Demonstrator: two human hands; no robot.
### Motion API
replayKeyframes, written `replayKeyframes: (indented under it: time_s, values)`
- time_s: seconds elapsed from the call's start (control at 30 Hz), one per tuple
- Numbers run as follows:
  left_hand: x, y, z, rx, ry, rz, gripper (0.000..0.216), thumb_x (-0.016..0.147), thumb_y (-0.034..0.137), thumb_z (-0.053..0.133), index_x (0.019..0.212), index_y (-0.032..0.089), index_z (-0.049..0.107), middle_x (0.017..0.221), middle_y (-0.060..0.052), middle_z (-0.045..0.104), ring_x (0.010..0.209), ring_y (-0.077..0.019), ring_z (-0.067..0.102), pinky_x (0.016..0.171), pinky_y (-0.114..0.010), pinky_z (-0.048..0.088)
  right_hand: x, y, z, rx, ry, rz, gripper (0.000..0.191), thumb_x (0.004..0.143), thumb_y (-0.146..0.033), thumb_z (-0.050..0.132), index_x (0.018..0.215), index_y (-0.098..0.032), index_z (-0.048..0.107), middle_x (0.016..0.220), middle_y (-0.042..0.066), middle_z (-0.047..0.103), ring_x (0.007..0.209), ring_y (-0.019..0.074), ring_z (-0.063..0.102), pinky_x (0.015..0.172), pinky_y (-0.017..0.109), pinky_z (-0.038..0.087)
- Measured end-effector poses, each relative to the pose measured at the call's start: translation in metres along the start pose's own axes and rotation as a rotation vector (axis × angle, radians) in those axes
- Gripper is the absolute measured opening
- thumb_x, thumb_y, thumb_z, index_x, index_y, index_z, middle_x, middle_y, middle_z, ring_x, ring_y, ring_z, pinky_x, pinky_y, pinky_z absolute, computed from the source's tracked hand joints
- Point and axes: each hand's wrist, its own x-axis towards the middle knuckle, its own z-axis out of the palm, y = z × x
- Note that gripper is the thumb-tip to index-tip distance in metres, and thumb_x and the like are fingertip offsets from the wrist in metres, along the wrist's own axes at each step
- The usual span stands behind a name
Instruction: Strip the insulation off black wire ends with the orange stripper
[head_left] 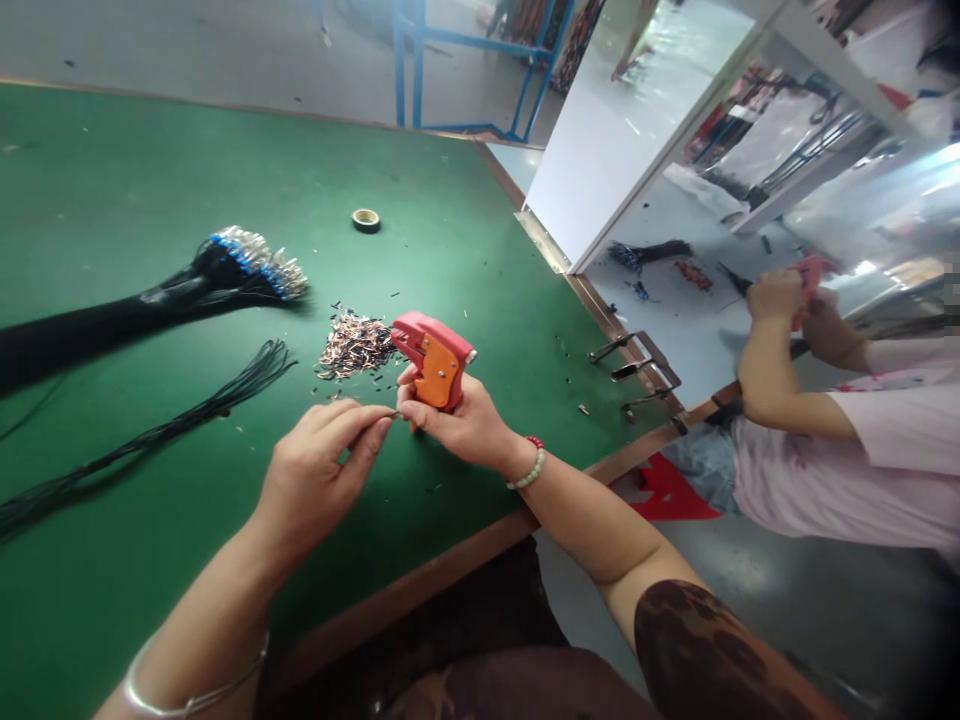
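Note:
My right hand is wrapped round a red and orange wire stripper, its jaws pointing left over the table. The thumb and forefinger of my left hand pinch a thin dark wire, whose tip meets my right thumb; most of it is hidden by the fingers. Just beyond the stripper's jaws lies a pile of copper and black wire scraps. To the left, a loose bundle of thin black wires rests on the green table.
A thick black cable bundle with blue and silver ends lies at the left. Farther back sits a roll of tape. A metal clamp is at the right edge. Beyond a white panel, another person holds a red tool.

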Motion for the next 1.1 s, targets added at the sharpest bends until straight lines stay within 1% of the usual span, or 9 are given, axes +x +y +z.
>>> replayKeyframes:
  time_s: [0.07, 0.17, 0.33, 0.43, 0.63, 0.77, 0.87, 0.97, 1.1]
  values:
    - [-0.001, -0.001, 0.001, 0.044, 0.020, 0.032, 0.013, 0.100, 0.023, 0.062, 0.099, 0.018, 0.074, 0.086, -0.002, 0.076, 0.076, -0.0157, 0.070, 0.076, -0.025, 0.054, 0.000, -0.001, 0.001, -0.005, -0.001, -0.001, 0.036, 0.085, -0.039, 0.083, 0.106, -0.019, 0.062, 0.089, 0.001, 0.064, 0.078, 0.0135, 0.061, 0.079, 0.031, 0.058]
    - [0.001, 0.004, 0.001, 0.044, 0.034, 0.019, 0.013, 0.100, 0.022, 0.063, 0.098, 0.019, 0.076, 0.083, -0.001, 0.077, 0.071, -0.0142, 0.069, 0.072, -0.024, 0.053, 0.000, -0.007, 0.002, 0.113, -0.004, 0.085, 0.043, 0.080, -0.041, 0.088, 0.105, -0.019, 0.061, 0.089, 0.000, 0.063, 0.076, 0.0143, 0.064, 0.075, 0.032, 0.060]
    - [0.004, 0.018, -0.003, -0.113, 0.036, -0.098, 0.014, 0.099, 0.023, 0.064, 0.098, 0.020, 0.077, 0.088, 0.000, 0.081, 0.071, -0.0126, 0.074, 0.070, -0.020, 0.055, -0.002, -0.014, 0.009, 0.361, -0.038, 0.192, 0.040, 0.081, -0.039, 0.088, 0.103, -0.019, 0.060, 0.089, -0.001, 0.063, 0.078, 0.0155, 0.069, 0.073, 0.032, 0.063]
    - [0.004, 0.020, -0.003, -0.184, 0.045, -0.162, 0.014, 0.098, 0.024, 0.066, 0.099, 0.021, 0.079, 0.091, 0.001, 0.083, 0.073, -0.0126, 0.076, 0.070, -0.019, 0.056, -0.003, -0.014, 0.009, 0.403, -0.035, 0.197, 0.038, 0.082, -0.037, 0.086, 0.103, -0.020, 0.060, 0.088, -0.001, 0.063, 0.079, 0.0158, 0.069, 0.074, 0.033, 0.064]
    - [0.001, 0.010, -0.002, -0.155, 0.100, -0.250, 0.012, 0.096, 0.026, 0.069, 0.098, 0.022, 0.079, 0.089, 0.001, 0.081, 0.076, -0.0119, 0.074, 0.072, -0.021, 0.055, 0.003, -0.017, -0.012, 0.077, 0.086, 0.109, 0.028, 0.088, -0.030, 0.076, 0.107, -0.017, 0.061, 0.094, 0.002, 0.065, 0.075, 0.0127, 0.065, 0.076, 0.032, 0.059]
    - [0.001, 0.007, -0.004, -0.131, 0.169, -0.288, 0.013, 0.097, 0.028, 0.068, 0.103, 0.025, 0.079, 0.086, 0.002, 0.077, 0.072, -0.0107, 0.068, 0.067, -0.022, 0.050, 0.005, -0.020, -0.022, -0.139, -0.007, 0.058, 0.026, 0.092, -0.030, 0.068, 0.113, -0.017, 0.060, 0.102, 0.006, 0.067, 0.084, 0.0156, 0.065, 0.081, 0.034, 0.057]
    - [0.001, 0.005, -0.003, -0.147, 0.223, -0.322, 0.012, 0.096, 0.029, 0.068, 0.103, 0.026, 0.078, 0.087, 0.002, 0.075, 0.075, -0.0109, 0.066, 0.073, -0.025, 0.051, 0.003, -0.021, -0.020, -0.414, -0.042, -0.029, 0.029, 0.095, -0.039, 0.067, 0.112, -0.016, 0.064, 0.104, 0.009, 0.069, 0.092, 0.0196, 0.065, 0.082, 0.036, 0.056]
    - [0.000, -0.001, 0.000, -0.241, 0.271, -0.406, 0.013, 0.096, 0.029, 0.068, 0.106, 0.025, 0.075, 0.083, 0.002, 0.073, 0.078, -0.0120, 0.067, 0.080, -0.027, 0.052, -0.001, -0.022, -0.015, -0.647, 0.059, -0.058, 0.038, 0.097, -0.047, 0.065, 0.118, -0.015, 0.066, 0.094, 0.007, 0.070, 0.082, 0.0195, 0.064, 0.076, 0.034, 0.053]
    - [0.002, -0.009, 0.002, -0.359, 0.327, -0.461, 0.013, 0.099, 0.028, 0.063, 0.111, 0.025, 0.068, 0.079, 0.003, 0.069, 0.075, -0.0110, 0.067, 0.080, -0.028, 0.051, -0.005, -0.022, -0.012, -0.837, 0.174, -0.059, 0.045, 0.099, -0.051, 0.062, 0.124, -0.014, 0.064, 0.085, 0.006, 0.069, 0.072, 0.0193, 0.061, 0.074, 0.036, 0.051]
